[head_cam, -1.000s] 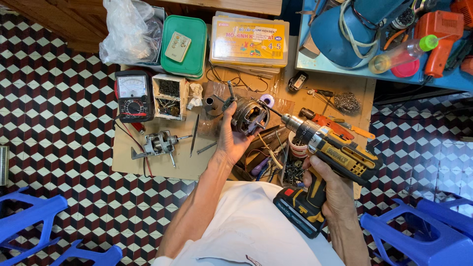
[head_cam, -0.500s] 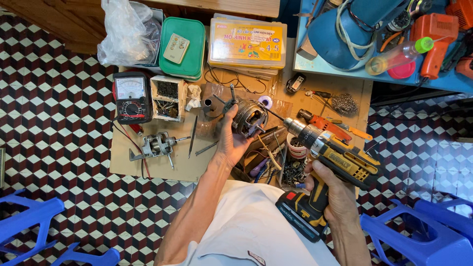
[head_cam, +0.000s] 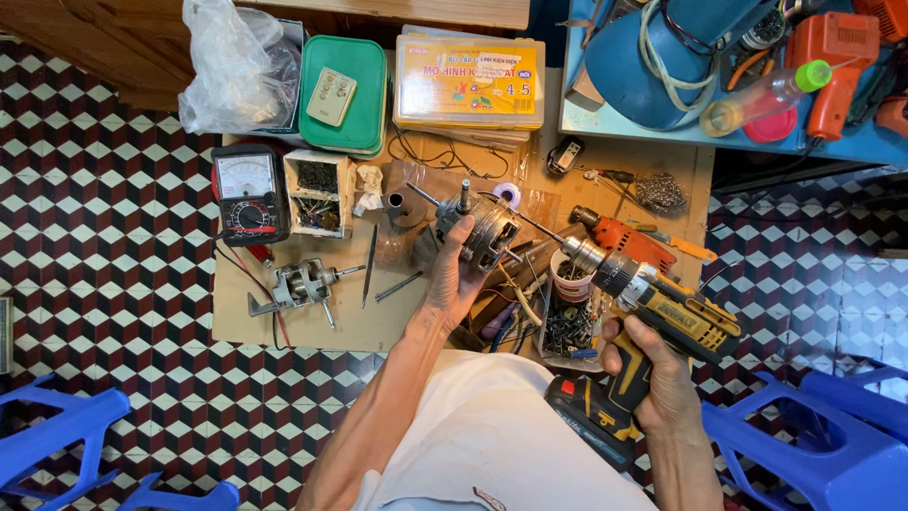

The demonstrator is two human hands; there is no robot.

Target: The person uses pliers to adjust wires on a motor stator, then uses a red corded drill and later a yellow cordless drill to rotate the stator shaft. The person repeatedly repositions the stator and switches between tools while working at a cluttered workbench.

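Small electric motor (head_cam: 484, 227) held over the board (head_cam: 312, 326), clasped by left hand (head_cam: 454, 279). Right hand (head_cam: 653, 378), closed round the cordless drill (head_cam: 653, 308), has brought its bit apparently onto the housing; earlier it stood slightly off, suggesting driving begins

Your plain white cotton shirt (head_cam: 492, 445) covers your torso; both forearms are bare to the wrist, without gloves, watch or rings.

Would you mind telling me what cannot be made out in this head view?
- Bit tip of the cordless drill: too thin to tell whether it touches the motor.
- Motor's near side: covered by the left hand.
- Drill grip: wrapped by the right hand.
- Blue stool: cut off by the frame edge.
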